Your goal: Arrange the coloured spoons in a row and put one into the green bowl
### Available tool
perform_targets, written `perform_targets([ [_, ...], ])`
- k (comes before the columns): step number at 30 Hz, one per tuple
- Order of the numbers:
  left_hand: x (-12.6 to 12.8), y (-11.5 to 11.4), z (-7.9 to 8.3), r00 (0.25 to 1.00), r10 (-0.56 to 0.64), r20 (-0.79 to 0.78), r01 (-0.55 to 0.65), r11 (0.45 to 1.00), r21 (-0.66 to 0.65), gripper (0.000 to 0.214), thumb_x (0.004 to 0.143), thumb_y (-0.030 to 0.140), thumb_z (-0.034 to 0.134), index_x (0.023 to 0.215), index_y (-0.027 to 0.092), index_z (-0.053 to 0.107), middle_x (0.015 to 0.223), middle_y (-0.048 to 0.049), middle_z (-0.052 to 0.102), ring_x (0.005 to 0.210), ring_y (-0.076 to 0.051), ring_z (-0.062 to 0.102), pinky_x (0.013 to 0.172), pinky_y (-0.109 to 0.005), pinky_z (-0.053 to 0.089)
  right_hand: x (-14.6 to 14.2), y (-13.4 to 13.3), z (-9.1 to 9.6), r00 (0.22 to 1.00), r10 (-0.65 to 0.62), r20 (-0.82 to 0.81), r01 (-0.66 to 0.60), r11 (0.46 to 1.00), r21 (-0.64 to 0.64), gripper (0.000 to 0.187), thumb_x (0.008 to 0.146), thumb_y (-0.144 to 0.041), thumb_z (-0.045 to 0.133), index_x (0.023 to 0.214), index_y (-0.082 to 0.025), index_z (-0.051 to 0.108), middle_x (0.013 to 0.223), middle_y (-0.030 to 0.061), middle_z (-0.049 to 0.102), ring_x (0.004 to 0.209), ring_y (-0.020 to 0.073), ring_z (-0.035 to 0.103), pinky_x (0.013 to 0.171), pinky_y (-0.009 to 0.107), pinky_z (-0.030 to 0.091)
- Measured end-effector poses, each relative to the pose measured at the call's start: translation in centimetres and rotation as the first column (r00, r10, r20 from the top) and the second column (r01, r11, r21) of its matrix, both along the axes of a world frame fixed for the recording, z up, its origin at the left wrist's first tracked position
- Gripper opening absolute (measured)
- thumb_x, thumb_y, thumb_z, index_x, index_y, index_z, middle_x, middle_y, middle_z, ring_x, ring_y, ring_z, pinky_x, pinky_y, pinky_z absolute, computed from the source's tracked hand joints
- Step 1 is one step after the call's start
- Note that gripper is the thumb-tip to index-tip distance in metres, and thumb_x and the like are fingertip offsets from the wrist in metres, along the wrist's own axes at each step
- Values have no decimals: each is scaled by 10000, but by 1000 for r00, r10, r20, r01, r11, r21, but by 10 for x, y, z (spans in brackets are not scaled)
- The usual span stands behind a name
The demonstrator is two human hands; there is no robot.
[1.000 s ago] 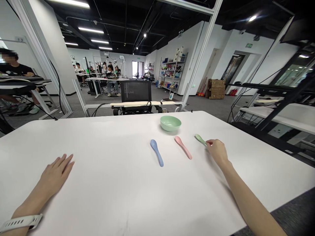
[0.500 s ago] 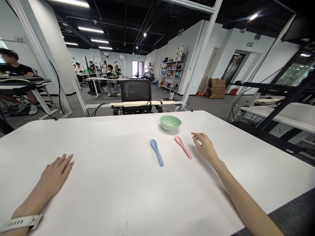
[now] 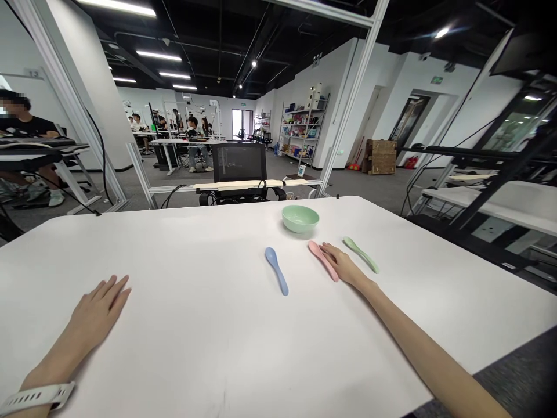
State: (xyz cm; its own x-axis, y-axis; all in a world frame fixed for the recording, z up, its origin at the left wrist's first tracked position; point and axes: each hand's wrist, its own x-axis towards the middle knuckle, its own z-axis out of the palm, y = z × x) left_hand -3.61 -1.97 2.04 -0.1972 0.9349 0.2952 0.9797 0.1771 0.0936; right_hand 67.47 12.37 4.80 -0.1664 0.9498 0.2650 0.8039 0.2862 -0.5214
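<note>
A long white desk (image 3: pixel 195 261) fills the lower half of the view, with a person's two bare forearms reaching across it. The right hand (image 3: pixel 342 264) lies low on the desk, its fingers (image 3: pixel 328 250) extended and pressed together, touching the right side of a pale pink spoon (image 3: pixel 322 260). This grip is not closed around the spoon, and nothing is lifted. A pale green spoon (image 3: pixel 361 255) lies just to the right of that hand, tilted the opposite way from the pink one. A blue spoon (image 3: pixel 277 270) lies to the left of the pink spoon, well clear of both hands. All three spoons look like smooth plastic and rest flat. A mint green bowl (image 3: pixel 300 219) sits upright just beyond the pink spoon, near the far edge of the desk.

The left hand (image 3: pixel 98 307) rests palm down near the desk's left side, its grip spread and holding nothing. A white band (image 3: pixel 37 399) circles that wrist.

Beyond the desk stands a black mesh office chair (image 3: pixel 239 162). Farther back, co-workers (image 3: pixel 195 136) sit at other desks, and a metal shelving unit (image 3: pixel 302 130) lines the wall.
</note>
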Motion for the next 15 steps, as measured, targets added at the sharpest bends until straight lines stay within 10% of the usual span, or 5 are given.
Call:
perform_targets([
  [15, 13, -3, 11, 998, 55, 25, -54, 997, -47, 785, 1022, 506, 196, 1570, 87, 571, 1667, -218, 553, 1575, -418, 479, 1239, -606, 415, 4, 1, 3, 1000, 1, 9, -1, 999, 44, 515, 1053, -456, 461, 1406, -194, 729, 1594, 177, 625, 1556, 350, 510, 1270, 566, 422],
])
